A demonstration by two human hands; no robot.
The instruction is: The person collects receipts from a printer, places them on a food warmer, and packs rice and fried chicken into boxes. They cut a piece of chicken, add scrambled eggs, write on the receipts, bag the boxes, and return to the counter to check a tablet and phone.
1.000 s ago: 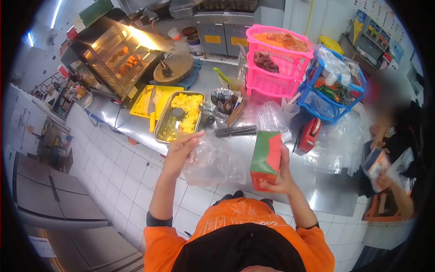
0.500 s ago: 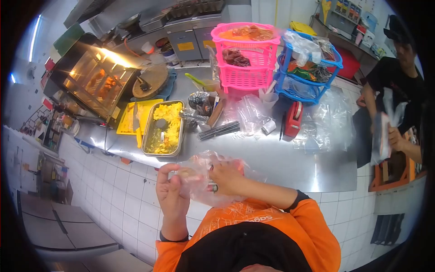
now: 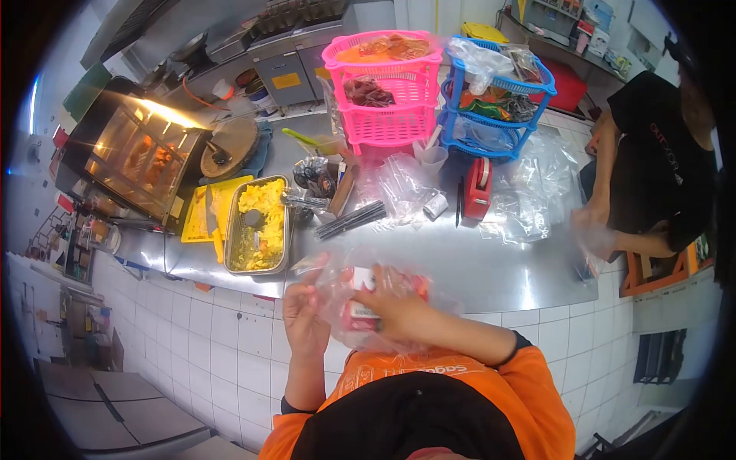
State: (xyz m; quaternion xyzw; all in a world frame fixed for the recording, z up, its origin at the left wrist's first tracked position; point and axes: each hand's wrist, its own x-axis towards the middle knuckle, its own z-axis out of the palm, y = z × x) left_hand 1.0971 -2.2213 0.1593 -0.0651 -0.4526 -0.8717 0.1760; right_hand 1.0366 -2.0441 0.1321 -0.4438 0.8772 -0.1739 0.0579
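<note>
A clear plastic bag point(image 3: 331, 282) is held in front of my body at the near edge of the steel table. My left hand point(image 3: 305, 316) pinches its left side between thumb and fingers. My right hand point(image 3: 392, 310) lies over red-and-white packets point(image 3: 363, 277) at the bag, fingers curled on them and partly veiled by the film. The packets' lower parts are covered by that hand. Just beyond the bag, a bundle of dark straws point(image 3: 350, 220) lies on the table.
A metal tray of yellow food point(image 3: 266, 211) stands left, beside a knife point(image 3: 215, 222) on a yellow board. Pink point(image 3: 387, 123) and blue point(image 3: 498, 107) basket racks stand behind. A red tape dispenser point(image 3: 478, 190) and clear bags point(image 3: 529, 199) are right, near another person point(image 3: 648, 153).
The red-and-white packets show more fully in the bag, and both my hands have shifted slightly right. The other person has leaned toward the table, their hands now lower with clear plastic.
</note>
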